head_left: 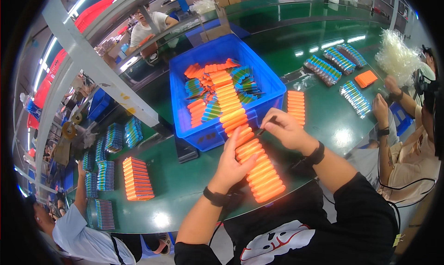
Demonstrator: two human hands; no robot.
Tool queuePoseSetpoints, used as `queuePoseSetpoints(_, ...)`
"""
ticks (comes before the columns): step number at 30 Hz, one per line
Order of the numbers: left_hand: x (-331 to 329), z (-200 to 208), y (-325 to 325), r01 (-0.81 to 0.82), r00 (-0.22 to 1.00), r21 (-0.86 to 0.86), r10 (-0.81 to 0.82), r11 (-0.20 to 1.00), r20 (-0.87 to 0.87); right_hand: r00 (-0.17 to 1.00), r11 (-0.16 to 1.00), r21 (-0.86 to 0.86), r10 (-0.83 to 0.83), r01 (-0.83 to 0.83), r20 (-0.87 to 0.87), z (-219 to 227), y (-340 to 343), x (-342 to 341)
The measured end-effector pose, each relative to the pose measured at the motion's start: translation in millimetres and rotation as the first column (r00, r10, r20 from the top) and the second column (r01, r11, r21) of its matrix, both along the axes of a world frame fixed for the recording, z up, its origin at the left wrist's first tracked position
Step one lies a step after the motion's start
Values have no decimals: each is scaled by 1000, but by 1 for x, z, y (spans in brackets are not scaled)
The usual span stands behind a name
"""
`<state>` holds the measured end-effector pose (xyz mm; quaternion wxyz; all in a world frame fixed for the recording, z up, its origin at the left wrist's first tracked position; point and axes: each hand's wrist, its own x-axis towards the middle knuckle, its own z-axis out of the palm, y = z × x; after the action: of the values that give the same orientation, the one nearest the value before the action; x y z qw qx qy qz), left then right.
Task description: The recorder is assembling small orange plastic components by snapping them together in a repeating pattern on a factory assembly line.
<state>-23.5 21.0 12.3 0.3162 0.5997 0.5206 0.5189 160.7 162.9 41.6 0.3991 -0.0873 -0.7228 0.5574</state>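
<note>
A long row of bright orange tube-shaped pieces (264, 172), side by side, runs from inside a blue bin (203, 140) over its near rim toward my body. My left hand (231, 167) is closed on the row just in front of the bin, thumb on one side and fingers on the other. My right hand (287, 132) is beside the row at the bin's near right corner. Its fingers pinch a small dark, thin object (267, 123) whose kind I cannot make out. Inside the bin lie many orange and blue-green strips (246, 78).
Orange stacks stand left (137, 178) and right (296, 107) of the bin on the green table (173, 195). Blue-green packs (105, 175) lie far left, with wrapped packs (323, 70) at right. Co-workers' arms (81, 191) reach in at both sides. Clear plastic bags (400, 54) are heaped far right.
</note>
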Motion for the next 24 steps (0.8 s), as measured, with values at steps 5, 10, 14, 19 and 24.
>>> queuePoseSetpoints(5, 7, 1, -1, 105, 946, -17, -95, 994, 310, 890, 701, -606, 455, -376, -26, -13, 2, 1)
queuePoseSetpoints(10, 6, 3, -6, 153, 878, -39, -118, 987, 463, 878, 720, -567, 479, -401, -12, -15, -7, -7)
queuePoseSetpoints(14, -6, 1, -9, 37, 965, 13, -39, 999, 260, 898, 773, -506, 440, -382, -4, -1, -6, -1)
queuePoseSetpoints(19, -8, 31, -24, -8, 971, 169, 48, 986, -233, 934, 838, -416, 343, -354, -104, 6, 0, 9)
queuePoseSetpoints(24, 6, 47, -35, 120, 751, 192, 37, 974, -659, 896, 902, 52, 418, -429, 152, 27, -4, 20)
